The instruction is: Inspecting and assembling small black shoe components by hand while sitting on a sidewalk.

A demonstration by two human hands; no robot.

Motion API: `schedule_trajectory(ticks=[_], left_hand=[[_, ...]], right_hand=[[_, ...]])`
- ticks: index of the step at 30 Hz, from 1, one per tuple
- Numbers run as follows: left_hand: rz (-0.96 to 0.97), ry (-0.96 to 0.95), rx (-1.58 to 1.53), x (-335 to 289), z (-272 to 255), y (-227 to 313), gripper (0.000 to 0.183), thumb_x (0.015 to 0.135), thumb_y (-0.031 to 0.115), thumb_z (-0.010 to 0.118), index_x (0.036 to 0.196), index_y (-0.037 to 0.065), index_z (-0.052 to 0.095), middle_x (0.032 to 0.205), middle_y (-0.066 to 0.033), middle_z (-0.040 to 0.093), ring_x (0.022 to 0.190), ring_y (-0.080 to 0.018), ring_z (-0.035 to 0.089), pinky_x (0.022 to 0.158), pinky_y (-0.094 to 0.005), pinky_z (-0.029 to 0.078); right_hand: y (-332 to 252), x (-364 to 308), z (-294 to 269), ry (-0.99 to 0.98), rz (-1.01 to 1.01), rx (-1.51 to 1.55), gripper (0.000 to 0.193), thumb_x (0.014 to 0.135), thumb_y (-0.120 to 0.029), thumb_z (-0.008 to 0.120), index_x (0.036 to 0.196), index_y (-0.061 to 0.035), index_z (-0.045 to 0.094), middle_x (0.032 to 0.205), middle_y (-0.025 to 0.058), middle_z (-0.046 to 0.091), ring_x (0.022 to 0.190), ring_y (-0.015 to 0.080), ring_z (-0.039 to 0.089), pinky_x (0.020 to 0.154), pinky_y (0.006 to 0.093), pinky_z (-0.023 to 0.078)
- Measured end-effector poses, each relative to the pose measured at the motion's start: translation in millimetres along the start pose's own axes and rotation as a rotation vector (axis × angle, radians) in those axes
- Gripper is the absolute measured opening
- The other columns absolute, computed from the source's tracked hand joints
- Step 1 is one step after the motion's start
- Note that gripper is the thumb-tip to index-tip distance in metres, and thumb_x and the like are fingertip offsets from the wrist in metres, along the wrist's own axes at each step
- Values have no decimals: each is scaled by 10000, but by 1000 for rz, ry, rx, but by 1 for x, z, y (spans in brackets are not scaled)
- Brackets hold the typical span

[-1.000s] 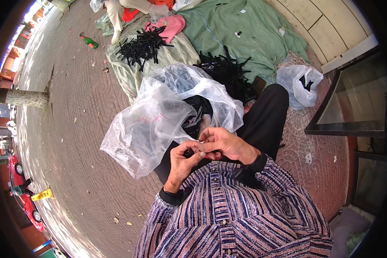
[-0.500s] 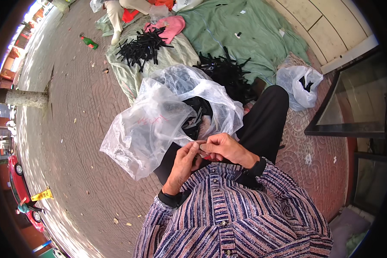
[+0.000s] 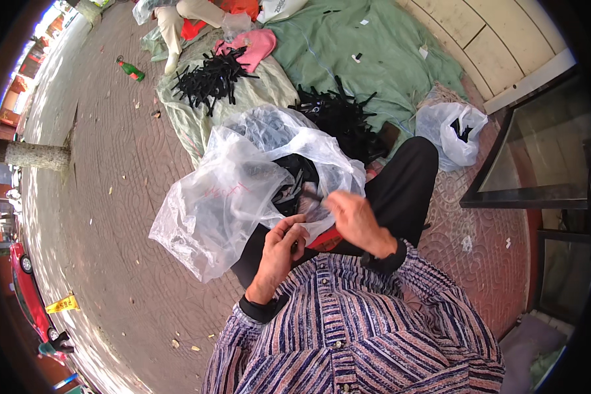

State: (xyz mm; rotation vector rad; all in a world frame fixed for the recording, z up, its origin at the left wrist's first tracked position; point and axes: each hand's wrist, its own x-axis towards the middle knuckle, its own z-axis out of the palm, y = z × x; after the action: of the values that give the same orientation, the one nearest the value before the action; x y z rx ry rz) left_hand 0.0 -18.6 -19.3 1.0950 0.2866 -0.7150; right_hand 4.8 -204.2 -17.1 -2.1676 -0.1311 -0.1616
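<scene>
In front of me a large clear plastic bag lies across my lap, its mouth open toward my hands. Black strips fill the opening. Beside its near edge is my left hand, its fingers curled closed; a small dark bit shows by the fingers, too little to name. My right hand is over the right side of the bag's mouth, smeared by motion. A short dark piece shows at its fingertips, but I cannot tell whether it is gripped. Something red lies below the hands.
Loose black strips form a pile past the bag, another pile farther left on pale cloth. A green sheet covers the ground behind. At right stand a white bag and a dark-framed glass panel. Pale trousers of another person show far left.
My hands were together at the bag's near edge. The right has moved away, forward and to the right over the bag's mouth; the left stays near where it was, closed.
</scene>
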Motion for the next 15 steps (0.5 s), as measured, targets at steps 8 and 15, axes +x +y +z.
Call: schedule_trajectory(ticks=[8, 15], left_hand=[[-213, -29, -269, -10, -26, -4, 202, 865, 44, 469, 1046, -41, 499, 895, -113, 566, 749, -187, 584, 636, -250, 494], [-226, -187, -276, -23, -37, -5, 202, 899, 142, 482, 997, -18, 556, 819, -90, 593, 716, -158, 604, 570, -228, 513]], right_hand=[[57, 77, -15, 380, -200, -381, 192, 824, -29, 475, 1006, 20, 510, 876, 189, 507, 769, 375, 532, 672, 414, 435], [68, 53, 96, -345, -274, -247, 132, 732, -92, 581, 838, -18, 560, 861, 149, 537, 820, 312, 530, 736, 394, 440]])
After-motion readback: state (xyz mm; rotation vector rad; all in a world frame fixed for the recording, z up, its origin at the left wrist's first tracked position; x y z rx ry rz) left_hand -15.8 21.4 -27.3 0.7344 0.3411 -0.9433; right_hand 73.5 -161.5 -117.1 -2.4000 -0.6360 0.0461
